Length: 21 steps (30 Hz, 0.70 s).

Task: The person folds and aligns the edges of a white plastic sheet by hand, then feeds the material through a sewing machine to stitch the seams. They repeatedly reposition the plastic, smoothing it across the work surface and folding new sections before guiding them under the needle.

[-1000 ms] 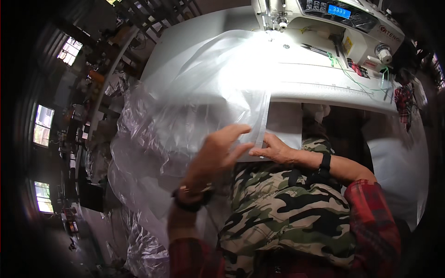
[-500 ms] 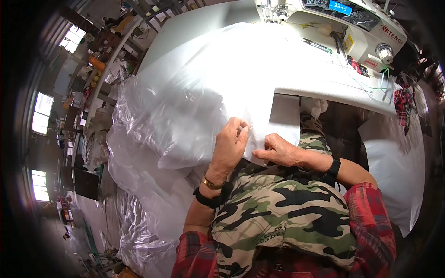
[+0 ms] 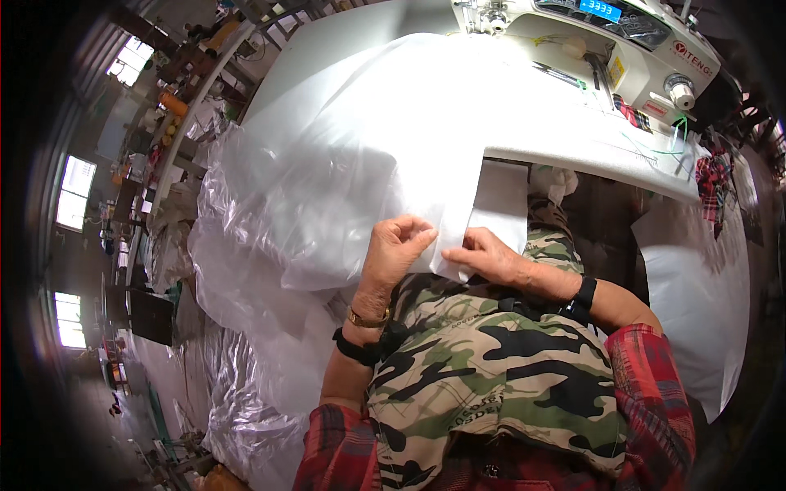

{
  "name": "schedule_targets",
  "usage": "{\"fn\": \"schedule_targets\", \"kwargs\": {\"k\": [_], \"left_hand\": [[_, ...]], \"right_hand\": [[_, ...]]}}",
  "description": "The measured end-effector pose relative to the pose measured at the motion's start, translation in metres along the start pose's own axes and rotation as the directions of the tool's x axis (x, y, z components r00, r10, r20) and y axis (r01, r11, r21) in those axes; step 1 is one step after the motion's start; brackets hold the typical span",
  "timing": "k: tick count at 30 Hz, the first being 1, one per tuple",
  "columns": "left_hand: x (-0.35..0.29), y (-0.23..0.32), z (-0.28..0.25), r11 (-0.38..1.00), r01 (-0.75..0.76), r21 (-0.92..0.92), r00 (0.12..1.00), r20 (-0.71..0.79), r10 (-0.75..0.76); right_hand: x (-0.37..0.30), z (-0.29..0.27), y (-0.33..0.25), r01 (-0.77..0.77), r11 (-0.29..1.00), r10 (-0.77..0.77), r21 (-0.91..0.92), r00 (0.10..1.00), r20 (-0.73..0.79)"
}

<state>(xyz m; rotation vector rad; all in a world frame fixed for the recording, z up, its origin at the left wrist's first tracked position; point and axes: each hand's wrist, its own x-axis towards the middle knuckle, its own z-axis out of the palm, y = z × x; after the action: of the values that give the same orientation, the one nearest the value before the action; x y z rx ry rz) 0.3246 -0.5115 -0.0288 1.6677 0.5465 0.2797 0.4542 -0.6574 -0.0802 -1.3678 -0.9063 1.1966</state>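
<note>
A large sheet of thin, glossy white plastic film [image 3: 327, 196] spreads from the sewing table down over my lap. My left hand [image 3: 391, 255] has its thumb and fingertips pinched together on the film near its front edge. Close by on the right, my right hand [image 3: 491, 260] grips the folded corner of the same film between thumb and bent fingers. The hands are a short way apart, and a flat folded strip of film shows between them. Strong light washes out the film near the needle area of the sewing machine [image 3: 494, 23].
The white sewing table [image 3: 589, 164] curves across the front, with tweezers [image 3: 560, 76] and green thread lying on it. Crumpled film [image 3: 254, 409] hangs at the left. Another white sheet [image 3: 696, 286] hangs at the right, near red plaid cloth [image 3: 714, 184]. A camouflage apron [image 3: 499, 368] covers my lap.
My left hand has shifted slightly left and down, its fingers curling more. My right hand has moved up a little and holds the film corner, which now lies flatter.
</note>
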Motion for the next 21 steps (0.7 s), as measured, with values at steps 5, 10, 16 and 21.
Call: {"fn": "schedule_targets", "kwargs": {"k": [5,10,16,21], "left_hand": [[-0.001,0.005,-0.004,0.999,0.048,-0.016,0.998,0.033,-0.047],[-0.004,0.007,-0.001,0.988,0.065,-0.139,0.998,0.003,-0.065],[-0.014,0.012,0.01,0.973,-0.139,0.184,0.984,-0.083,0.157],[-0.016,0.024,0.021,0.777,-0.369,0.511,0.908,0.02,0.418]], "right_hand": [[0.005,0.004,-0.006,0.081,0.941,-0.082,0.327,0.997,-0.011],[0.013,0.006,-0.003,-0.01,0.943,0.015,0.334,1.0,-0.012],[0.007,0.01,-0.01,0.027,0.956,-0.007,0.294,0.998,-0.068],[-0.021,0.017,-0.029,0.157,0.955,-0.207,-0.251,0.96,-0.187]]}}
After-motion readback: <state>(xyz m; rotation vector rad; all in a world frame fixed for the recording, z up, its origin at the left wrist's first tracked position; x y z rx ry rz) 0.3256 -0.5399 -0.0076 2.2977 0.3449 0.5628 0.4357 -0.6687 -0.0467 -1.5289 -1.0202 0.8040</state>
